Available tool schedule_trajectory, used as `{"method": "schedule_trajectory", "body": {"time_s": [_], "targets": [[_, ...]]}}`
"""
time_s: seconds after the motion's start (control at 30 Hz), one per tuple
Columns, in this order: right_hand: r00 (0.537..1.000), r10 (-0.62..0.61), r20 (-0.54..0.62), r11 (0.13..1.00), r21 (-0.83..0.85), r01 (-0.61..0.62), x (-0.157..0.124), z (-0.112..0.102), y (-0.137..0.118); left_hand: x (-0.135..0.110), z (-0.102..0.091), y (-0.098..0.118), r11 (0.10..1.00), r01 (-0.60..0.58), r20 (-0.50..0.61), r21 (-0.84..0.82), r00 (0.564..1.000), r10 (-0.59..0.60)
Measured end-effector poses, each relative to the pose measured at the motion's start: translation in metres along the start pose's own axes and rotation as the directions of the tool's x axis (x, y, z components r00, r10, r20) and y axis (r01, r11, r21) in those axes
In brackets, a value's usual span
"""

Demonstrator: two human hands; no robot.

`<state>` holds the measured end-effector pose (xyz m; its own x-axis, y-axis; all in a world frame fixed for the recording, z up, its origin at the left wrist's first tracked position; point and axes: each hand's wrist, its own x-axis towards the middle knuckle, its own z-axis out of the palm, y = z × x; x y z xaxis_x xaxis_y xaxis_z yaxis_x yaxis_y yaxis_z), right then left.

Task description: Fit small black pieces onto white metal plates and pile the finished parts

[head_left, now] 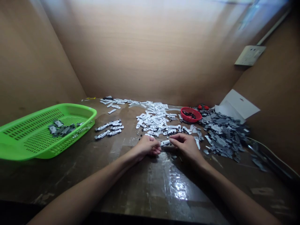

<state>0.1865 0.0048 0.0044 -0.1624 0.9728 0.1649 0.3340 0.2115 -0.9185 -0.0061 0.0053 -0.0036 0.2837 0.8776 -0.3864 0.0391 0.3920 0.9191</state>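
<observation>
My left hand (147, 146) and my right hand (186, 146) meet at the middle of the worn table (164, 187). Both pinch one small white plastic piece (165, 142), the left hand at its left end and the right hand at its right end. Just beyond my fingers lies a spread of several white plastic pieces (156, 120). A pile of grey plastic pieces (221, 132) lies to the right of my right hand. A small group of assembled white and grey pieces (110, 128) sits to the left.
A green perforated basket (28, 147) with several grey pieces in it stands at the left. A small red bowl (191, 114) of dark bits sits behind the white pieces. A white box (236, 106) leans at the right wall. Brown partition walls enclose the table.
</observation>
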Motion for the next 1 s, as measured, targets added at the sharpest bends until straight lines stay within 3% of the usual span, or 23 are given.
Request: {"method": "schedule_trajectory", "body": {"time_s": [0.23, 0.43, 0.6, 0.7, 0.83, 1.0], "targets": [[1.000, 0.016, -0.006, 0.999, -0.036, -0.016, 0.006, -0.008, 0.004, 0.000, -0.002, 0.002, 0.999, -0.002, -0.004, -0.034, 1.000, 0.002], [0.984, 0.168, 0.065, 0.977, 0.119, -0.175, 0.007, -0.009, 0.007, -0.004, 0.000, 0.007, 0.999, -0.049, 0.009, -0.004, 0.999, 0.049], [0.913, 0.300, 0.277, 0.888, 0.269, -0.374, 0.007, -0.012, 0.008, -0.005, 0.000, 0.008, 0.994, -0.107, 0.014, 0.001, 0.994, 0.107], [0.882, 0.325, 0.341, 0.846, 0.313, -0.433, 0.007, -0.013, 0.008, -0.006, -0.001, 0.008, 0.993, -0.121, 0.025, 0.009, 0.992, 0.121], [0.909, 0.271, 0.318, 0.864, 0.336, -0.375, 0.006, -0.008, 0.010, -0.007, -0.001, 0.008, 0.991, -0.134, 0.043, 0.011, 0.990, 0.133], [0.973, 0.165, 0.161, 0.948, 0.246, -0.202, 0.005, -0.003, 0.009, -0.004, 0.000, 0.005, 0.988, -0.153, 0.027, 0.027, 0.988, 0.153]]}}
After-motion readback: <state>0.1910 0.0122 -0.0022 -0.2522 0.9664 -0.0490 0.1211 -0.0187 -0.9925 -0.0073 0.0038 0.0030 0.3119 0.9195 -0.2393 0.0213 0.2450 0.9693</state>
